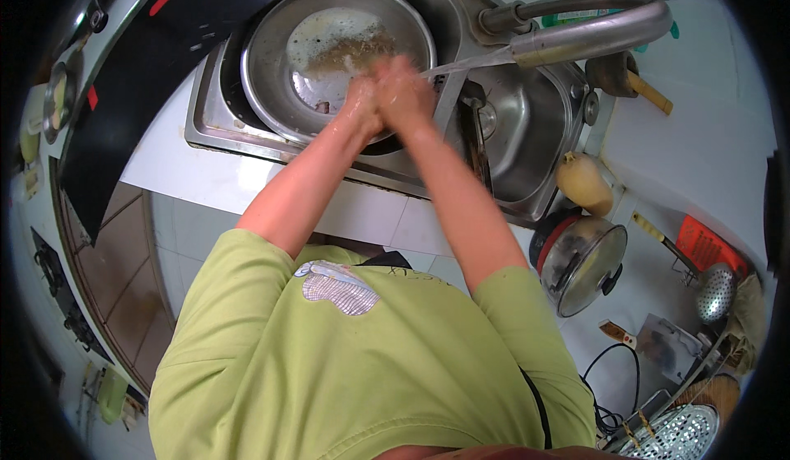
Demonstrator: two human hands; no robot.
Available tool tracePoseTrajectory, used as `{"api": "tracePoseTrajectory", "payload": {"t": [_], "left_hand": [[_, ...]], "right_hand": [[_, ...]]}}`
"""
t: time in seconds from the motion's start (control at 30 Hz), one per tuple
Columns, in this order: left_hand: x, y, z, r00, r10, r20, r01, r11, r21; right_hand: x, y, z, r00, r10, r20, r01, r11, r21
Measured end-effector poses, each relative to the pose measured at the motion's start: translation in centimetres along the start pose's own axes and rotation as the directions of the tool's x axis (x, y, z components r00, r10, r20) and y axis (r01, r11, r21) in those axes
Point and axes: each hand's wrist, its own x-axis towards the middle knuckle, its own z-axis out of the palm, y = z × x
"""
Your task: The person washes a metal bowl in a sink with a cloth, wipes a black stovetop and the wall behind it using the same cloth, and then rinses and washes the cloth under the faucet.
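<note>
My left hand (361,101) and my right hand (407,93) press together over the right side of a round stainless steel basin (262,99). Both are wet and blurred, their fingers overlapping; whether anything lies between them is hidden. From the curved metal faucet (592,31), a stream of water (466,64) runs down to my right hand. Cloudy, foamy water (333,34) with brown sediment and dark specks lies in the basin. A small dark scrap (322,107) shows near its lower side. The basin rests over the left bowl of a double steel sink (207,117).
A long dark utensil (476,139) lies in the right sink bowl (524,133). Right of the sink are a butternut squash (583,183), a glass-lidded pot (586,268), a cleaver (663,346), a perforated ladle (716,293) and a black cord (639,367). A dark glossy panel (142,77) overhangs the left.
</note>
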Motion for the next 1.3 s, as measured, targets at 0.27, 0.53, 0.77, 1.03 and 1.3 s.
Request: {"api": "tracePoseTrajectory", "payload": {"t": [0.27,0.53,0.77,1.03,1.3], "left_hand": [[-1.8,6.3,3.7,0.868,-0.470,-0.159,0.381,0.837,-0.393],[-2.9,6.6,6.6,0.912,-0.411,-0.023,0.352,0.809,-0.470],[0.3,4.6,2.7,0.936,-0.345,0.075,0.332,0.790,-0.516],[-2.0,5.4,4.6,0.909,-0.417,0.014,0.388,0.833,-0.394],[-2.4,5.2,4.9,0.858,-0.500,0.118,0.478,0.692,-0.541]], "right_hand": [[-3.4,-4.0,-1.9,0.994,-0.101,0.042,0.102,0.994,-0.023],[5.5,2.9,-1.7,0.966,0.135,-0.222,-0.063,0.951,0.302],[-1.3,2.6,2.5,0.855,-0.297,-0.426,0.403,0.897,0.183],[1.0,10.6,-9.0,0.798,0.268,-0.540,0.116,0.811,0.573],[7.0,16.5,-11.2,0.926,0.313,-0.211,0.166,0.165,0.972]]}}
